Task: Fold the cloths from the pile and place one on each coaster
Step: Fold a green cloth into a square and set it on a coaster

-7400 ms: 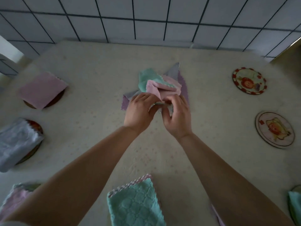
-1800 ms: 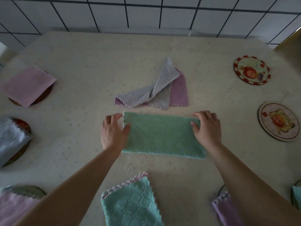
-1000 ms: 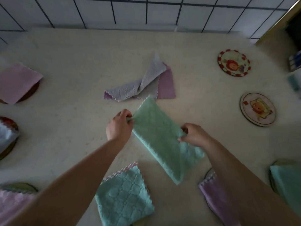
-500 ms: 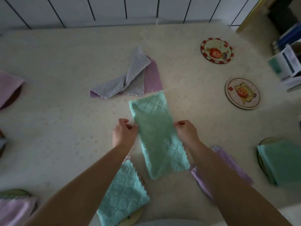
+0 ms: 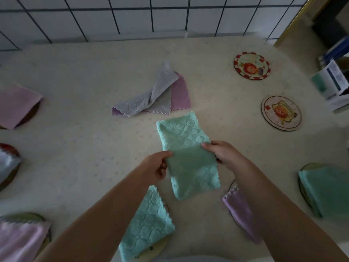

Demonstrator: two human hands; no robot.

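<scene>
I hold a long, folded mint-green quilted cloth between my two hands, above the cream speckled bench, roughly at its middle. My left hand pinches the cloth's left edge, fingers curled onto the fabric, and my right hand pinches the right edge the same way, thumb on top. The cloth's far end points toward the remaining pile, a grey textured cloth lying twisted across a purple cloth, just beyond it. Two round picture coasters sit bare on the right: a red-rimmed coaster farther off and a pale coaster nearer. Near me, another folded mint cloth covers a coaster under my left forearm, and a folded lilac cloth lies beside my right forearm. A green folded cloth rests at the right edge, pink folded cloths on the left.
</scene>
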